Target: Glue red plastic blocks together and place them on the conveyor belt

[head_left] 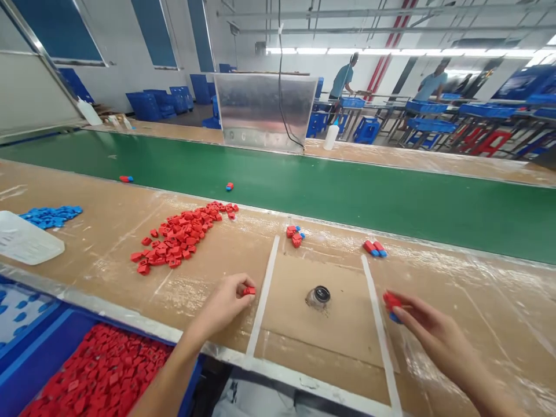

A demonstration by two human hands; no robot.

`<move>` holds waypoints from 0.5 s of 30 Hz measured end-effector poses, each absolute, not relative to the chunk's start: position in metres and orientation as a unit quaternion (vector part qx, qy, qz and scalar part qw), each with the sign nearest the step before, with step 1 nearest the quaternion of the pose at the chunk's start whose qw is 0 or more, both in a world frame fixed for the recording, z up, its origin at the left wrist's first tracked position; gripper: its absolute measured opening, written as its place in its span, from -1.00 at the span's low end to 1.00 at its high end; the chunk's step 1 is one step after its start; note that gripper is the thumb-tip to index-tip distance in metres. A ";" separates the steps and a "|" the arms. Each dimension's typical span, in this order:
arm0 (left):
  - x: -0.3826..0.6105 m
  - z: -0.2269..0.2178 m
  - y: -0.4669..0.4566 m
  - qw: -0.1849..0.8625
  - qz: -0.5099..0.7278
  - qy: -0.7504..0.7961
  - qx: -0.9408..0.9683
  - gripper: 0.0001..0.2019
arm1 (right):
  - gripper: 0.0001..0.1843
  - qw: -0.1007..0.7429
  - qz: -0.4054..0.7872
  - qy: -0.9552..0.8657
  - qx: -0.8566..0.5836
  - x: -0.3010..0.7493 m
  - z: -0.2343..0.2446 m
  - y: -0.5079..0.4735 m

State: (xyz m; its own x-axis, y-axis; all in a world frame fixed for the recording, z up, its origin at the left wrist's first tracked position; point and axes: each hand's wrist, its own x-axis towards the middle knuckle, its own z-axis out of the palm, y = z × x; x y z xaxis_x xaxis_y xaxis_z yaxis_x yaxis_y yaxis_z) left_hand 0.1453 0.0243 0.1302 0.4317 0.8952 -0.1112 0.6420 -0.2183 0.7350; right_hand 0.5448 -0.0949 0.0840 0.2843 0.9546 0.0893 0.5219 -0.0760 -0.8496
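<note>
My left hand [230,298] pinches a small red plastic piece [249,291] just left of a white tape strip [263,295]. Over the right tape strip's outer side, my right hand [428,324] grips a red-and-blue plastic piece [392,302] between thumb and fingers. Between the strips lies a cardboard sheet [295,324] bearing a small round black fixture [322,294]. Beyond it sit several red-and-blue pieces [296,236], and a pair of joined red-and-blue pieces [375,249] lies farther right.
A pile of red pieces [182,234] and blue pieces [52,216] lie left, near a translucent plastic container [26,240]. Below the edge stands a blue bin [47,359] of red pieces. A green conveyor belt [330,194] crosses behind. Two people work in the background.
</note>
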 end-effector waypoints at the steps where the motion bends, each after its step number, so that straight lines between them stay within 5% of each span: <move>1: 0.149 0.128 0.020 0.422 0.191 0.491 0.738 -0.84 | -0.54 0.413 0.270 -0.526 -0.693 0.547 0.075 -0.113; 6: 0.178 0.118 0.002 0.525 0.171 0.451 0.701 -0.68 | -0.55 0.379 0.286 -0.515 -0.714 0.548 0.056 -0.162; 15: 0.219 0.103 -0.021 0.636 0.202 0.387 0.636 -0.83 | -0.64 0.344 0.200 -0.603 -0.692 0.511 0.101 -0.134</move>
State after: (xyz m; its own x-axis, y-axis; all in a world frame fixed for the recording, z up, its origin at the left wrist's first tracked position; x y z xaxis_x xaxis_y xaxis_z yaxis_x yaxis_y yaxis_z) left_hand 0.2188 -0.0213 0.1034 0.6185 0.7495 -0.2358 0.2359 0.1092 0.9656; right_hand 0.5114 -0.1337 0.1012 0.1932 0.9715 0.1375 0.6962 -0.0370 -0.7169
